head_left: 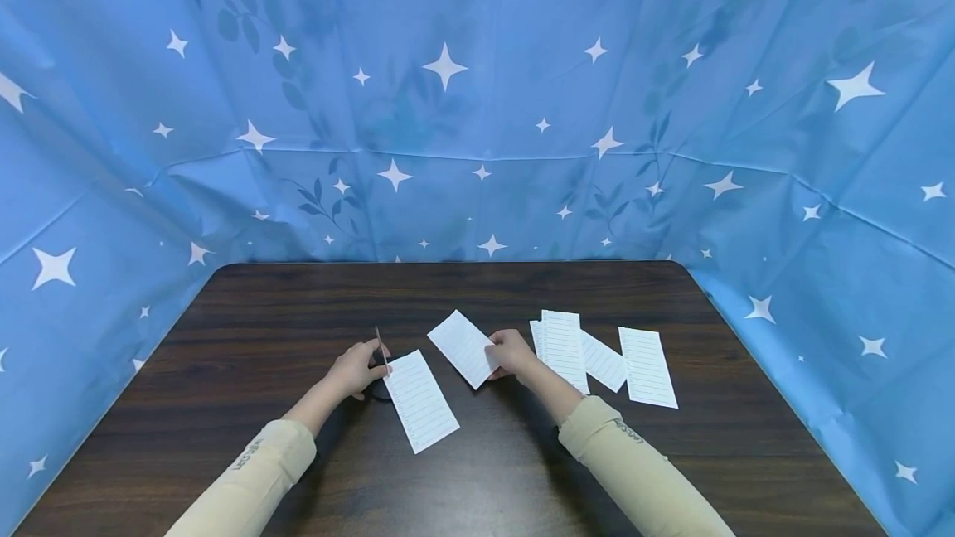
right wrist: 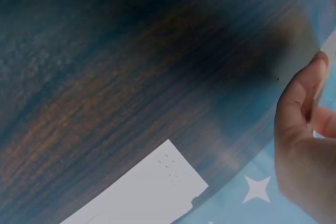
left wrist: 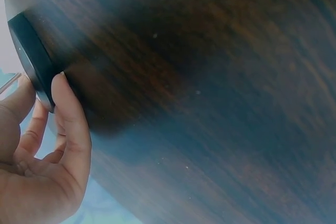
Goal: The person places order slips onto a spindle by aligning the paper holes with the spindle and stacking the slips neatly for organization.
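My left hand (head_left: 356, 369) pinches a thick, rounded black object (left wrist: 32, 59) between thumb and fingers; what it is cannot be told. A thin strip (head_left: 381, 348) stands up at those fingertips. Against them lies the corner of a lined paper sheet (head_left: 421, 401), which partly hides the black object in the head view. My right hand (head_left: 511, 354) grips the right edge of another white sheet (head_left: 462, 348), tilted and a little further back. In the right wrist view that sheet shows only as a thin edge (right wrist: 319, 94) between thumb and fingers.
Right of my right forearm, several lined sheets overlap, one sheet (head_left: 564, 348) on top. A separate sheet (head_left: 647, 367) lies further right. All this is on a dark wooden table (head_left: 298, 305), with a blue star-patterned cloth (head_left: 477, 106) hanging behind and at the sides.
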`<state>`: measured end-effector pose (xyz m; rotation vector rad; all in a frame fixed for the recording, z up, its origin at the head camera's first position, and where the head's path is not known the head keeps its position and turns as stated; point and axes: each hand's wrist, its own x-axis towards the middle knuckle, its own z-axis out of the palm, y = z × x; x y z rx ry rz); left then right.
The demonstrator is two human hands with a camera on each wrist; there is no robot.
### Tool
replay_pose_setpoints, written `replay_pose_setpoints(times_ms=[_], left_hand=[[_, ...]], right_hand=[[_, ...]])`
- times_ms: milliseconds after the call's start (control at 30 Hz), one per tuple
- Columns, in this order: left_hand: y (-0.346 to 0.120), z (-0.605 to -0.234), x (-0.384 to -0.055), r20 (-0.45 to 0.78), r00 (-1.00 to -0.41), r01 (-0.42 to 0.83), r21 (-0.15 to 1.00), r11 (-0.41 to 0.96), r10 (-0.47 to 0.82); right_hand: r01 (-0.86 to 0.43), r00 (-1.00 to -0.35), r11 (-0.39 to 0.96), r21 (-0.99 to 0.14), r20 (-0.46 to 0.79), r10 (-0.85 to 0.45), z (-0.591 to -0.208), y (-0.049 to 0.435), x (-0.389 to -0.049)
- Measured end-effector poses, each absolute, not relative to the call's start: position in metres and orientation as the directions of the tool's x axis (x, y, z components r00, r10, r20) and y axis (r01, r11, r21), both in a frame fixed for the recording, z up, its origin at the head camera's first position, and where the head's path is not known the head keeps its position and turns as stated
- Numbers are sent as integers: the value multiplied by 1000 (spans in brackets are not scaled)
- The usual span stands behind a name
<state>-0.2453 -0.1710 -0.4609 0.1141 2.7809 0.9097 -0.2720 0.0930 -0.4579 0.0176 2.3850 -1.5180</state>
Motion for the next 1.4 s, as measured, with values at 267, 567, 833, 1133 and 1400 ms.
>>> replay_pose_setpoints(times_ms=[267,567,833,1133,1400], left_hand=[[-169,-457,-241,-154,-977,46,535,844,151],[-167,-457,-238,-120,-981,78,461,884,150],[-170,-456,-237,-109,-982,81,505,859,157],[-173,-461,-238,10,-981,172,491,854,192],[-172,-464,-241,11,-977,193,482,855,214]], right_hand=[[109,-975,481,-870,-188,-119,-461,98,-271],[133,-977,416,-900,-189,-97,-453,98,-264],[132,-975,399,-907,-192,-114,-447,95,-259],[148,-971,366,-919,-206,-123,-436,92,-251],[151,-968,372,-916,-213,-131,-437,90,-251]])
